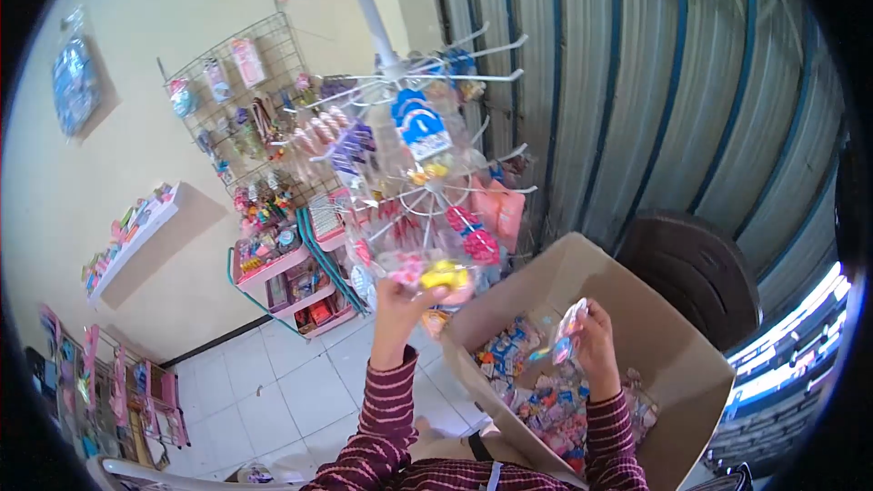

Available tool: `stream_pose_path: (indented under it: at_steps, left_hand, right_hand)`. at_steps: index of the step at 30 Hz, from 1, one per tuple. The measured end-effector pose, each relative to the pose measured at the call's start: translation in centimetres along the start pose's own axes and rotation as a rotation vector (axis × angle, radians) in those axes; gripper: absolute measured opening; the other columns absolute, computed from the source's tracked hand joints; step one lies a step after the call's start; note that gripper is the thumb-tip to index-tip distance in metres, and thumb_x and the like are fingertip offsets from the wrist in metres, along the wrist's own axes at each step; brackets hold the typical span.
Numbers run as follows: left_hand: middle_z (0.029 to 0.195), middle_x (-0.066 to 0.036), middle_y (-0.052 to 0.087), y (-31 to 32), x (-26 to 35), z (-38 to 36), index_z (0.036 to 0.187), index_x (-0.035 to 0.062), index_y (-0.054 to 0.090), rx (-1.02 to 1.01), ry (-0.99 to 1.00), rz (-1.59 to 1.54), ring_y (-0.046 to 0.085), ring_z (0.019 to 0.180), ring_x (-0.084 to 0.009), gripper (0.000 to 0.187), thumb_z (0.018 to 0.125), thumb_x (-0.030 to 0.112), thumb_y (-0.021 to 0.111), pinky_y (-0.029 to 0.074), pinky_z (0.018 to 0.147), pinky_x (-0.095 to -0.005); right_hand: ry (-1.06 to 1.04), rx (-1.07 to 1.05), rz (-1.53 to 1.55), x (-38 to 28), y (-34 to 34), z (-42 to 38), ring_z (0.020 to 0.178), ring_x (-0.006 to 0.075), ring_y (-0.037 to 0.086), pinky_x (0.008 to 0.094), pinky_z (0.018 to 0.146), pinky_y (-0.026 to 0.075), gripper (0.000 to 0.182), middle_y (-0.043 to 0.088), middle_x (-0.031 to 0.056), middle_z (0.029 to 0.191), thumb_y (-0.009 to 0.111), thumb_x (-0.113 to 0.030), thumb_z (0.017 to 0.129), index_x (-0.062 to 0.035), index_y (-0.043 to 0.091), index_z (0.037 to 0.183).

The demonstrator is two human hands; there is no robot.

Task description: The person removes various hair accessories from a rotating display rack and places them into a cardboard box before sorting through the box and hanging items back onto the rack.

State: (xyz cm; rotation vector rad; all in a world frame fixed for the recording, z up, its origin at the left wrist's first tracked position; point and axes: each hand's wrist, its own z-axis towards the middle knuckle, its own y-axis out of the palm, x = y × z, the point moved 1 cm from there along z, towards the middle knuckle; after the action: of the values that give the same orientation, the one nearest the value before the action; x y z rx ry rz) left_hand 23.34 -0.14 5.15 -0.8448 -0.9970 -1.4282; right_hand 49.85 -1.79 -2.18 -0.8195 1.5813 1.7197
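Note:
My left hand (400, 311) is raised to the lower tier of a white wire display stand (435, 189). Its thumb and fingers close on a clear plastic packet with a yellow item (443, 275) inside; pink pieces show beside it. My right hand (597, 344) is above an open cardboard box (677, 359), with its fingers closed round some small clear packets (569, 327) of colourful accessories. Their exact kind is too small to make out. Many similar packets (555, 409) lie heaped in the box below.
A dark brown chair (696, 273) stands behind the box, against a folding metal shutter (582, 109). To the left are a wall grid (245, 118) with hanging goods, a pink trolley (291, 282) and a white wall shelf (136, 245). White tiles (300, 386) cover the floor.

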Motion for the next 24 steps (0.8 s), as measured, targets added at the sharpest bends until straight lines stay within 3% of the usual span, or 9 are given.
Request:
stream_pose_path:
  at_steps: [2, 6, 9, 16, 18, 19, 20, 22, 24]
  left_hand:
    - [0.086, -0.005, 0.054, -2.0, 0.8, -1.1, 0.086, 0.0007, 0.052, 0.264, 0.184, -0.256, 0.054, 0.077, -0.0141, 0.023, 0.066, 0.002, 0.063, 0.044, 0.070, -0.0262]
    - [0.086, -0.006, 0.052, -6.9, -0.4, -4.3, 0.093, 0.0031, 0.046, 0.655, 0.266, -0.397, 0.053, 0.080, -0.0158, 0.025, 0.070, 0.003, 0.058, 0.045, 0.072, -0.0271]
    - [0.091, -0.006, 0.051, -10.3, -1.0, -6.4, 0.100, 0.0017, 0.043, 0.719, 0.181, -0.473, 0.052, 0.083, -0.0154, 0.032, 0.072, 0.002, 0.056, 0.044, 0.073, -0.0270]
    - [0.098, -0.007, 0.049, -9.9, 2.9, -4.6, 0.107, 0.0018, 0.038, 0.779, 0.390, -0.287, 0.051, 0.087, -0.0155, 0.035, 0.075, 0.002, 0.052, 0.045, 0.072, -0.0276]
    - [0.099, -0.007, 0.048, -9.8, 2.6, -4.3, 0.108, 0.0026, 0.037, 0.627, 0.329, -0.545, 0.052, 0.088, -0.0160, 0.033, 0.078, 0.005, 0.049, 0.046, 0.072, -0.0286]
    - [0.099, -0.008, 0.050, -10.0, 1.9, -4.3, 0.108, 0.0026, 0.039, 0.639, 0.311, -0.605, 0.052, 0.087, -0.0159, 0.029, 0.081, 0.011, 0.045, 0.047, 0.067, -0.0272]
    - [0.099, -0.008, 0.050, -10.2, 1.3, -4.3, 0.108, 0.0026, 0.039, 0.650, 0.325, -0.613, 0.052, 0.087, -0.0159, 0.029, 0.081, 0.011, 0.045, 0.047, 0.067, -0.0272]
    - [0.099, -0.010, 0.051, -10.9, 0.4, -4.3, 0.108, 0.0027, 0.041, 0.511, 0.262, -1.120, 0.053, 0.085, -0.0153, 0.029, 0.082, 0.016, 0.044, 0.049, 0.059, -0.0246]
    - [0.099, -0.011, 0.051, -11.6, 0.3, -4.2, 0.107, 0.0028, 0.042, 0.499, 0.197, -1.230, 0.054, 0.082, -0.0140, 0.030, 0.081, 0.017, 0.044, 0.047, 0.053, -0.0220]
  right_hand:
    - [0.025, -0.094, -0.110, 0.7, 1.3, 0.5, 0.057, 0.0084, 0.051, 0.0174, 0.048, 0.040, 0.005, 0.052, 0.0029, 0.067, 0.047, -0.008, 0.077, -0.0038, 0.047, 0.080]
    - [0.122, -0.042, -0.134, 3.0, 2.1, 0.9, 0.055, 0.0084, 0.052, 0.0164, 0.044, 0.038, 0.004, 0.054, 0.0029, 0.067, 0.047, -0.007, 0.077, -0.0044, 0.049, 0.080]
    - [0.120, -0.041, -0.116, 3.4, 3.7, 1.4, 0.054, 0.0082, 0.052, 0.0154, 0.044, 0.038, 0.005, 0.054, 0.0026, 0.066, 0.047, -0.006, 0.077, -0.0047, 0.049, 0.081]
    - [0.064, -0.171, -0.112, 3.6, 7.8, 2.6, 0.060, 0.0087, 0.053, 0.0162, 0.049, 0.041, 0.021, 0.053, 0.0047, 0.071, 0.047, -0.001, 0.074, -0.0010, 0.046, 0.096]
    - [0.105, -0.294, -0.161, 2.8, 9.8, 2.7, 0.062, 0.0097, 0.053, 0.0171, 0.051, 0.042, 0.034, 0.053, 0.0054, 0.073, 0.048, 0.003, 0.072, 0.0001, 0.040, 0.105]
    - [0.104, -0.372, -0.225, 2.1, 11.1, 3.1, 0.063, 0.0090, 0.052, 0.0165, 0.051, 0.041, 0.050, 0.053, 0.0053, 0.073, 0.050, 0.007, 0.069, -0.0013, 0.032, 0.115]
    - [0.103, -0.387, -0.236, 1.3, 12.5, 3.4, 0.063, 0.0090, 0.052, 0.0165, 0.051, 0.041, 0.050, 0.053, 0.0053, 0.073, 0.050, 0.007, 0.069, -0.0013, 0.032, 0.115]
    - [-0.051, -0.667, -0.346, 0.1, 16.0, 4.1, 0.067, 0.0068, 0.051, 0.0181, 0.055, 0.038, 0.062, 0.054, 0.0027, 0.077, 0.054, -0.001, 0.072, -0.0057, 0.020, 0.125]
    - [-0.173, -0.840, -0.507, 0.5, 18.7, 5.9, 0.069, 0.0082, 0.051, 0.0196, 0.056, 0.038, 0.073, 0.056, 0.0044, 0.077, 0.054, -0.003, 0.072, -0.0078, 0.008, 0.129]
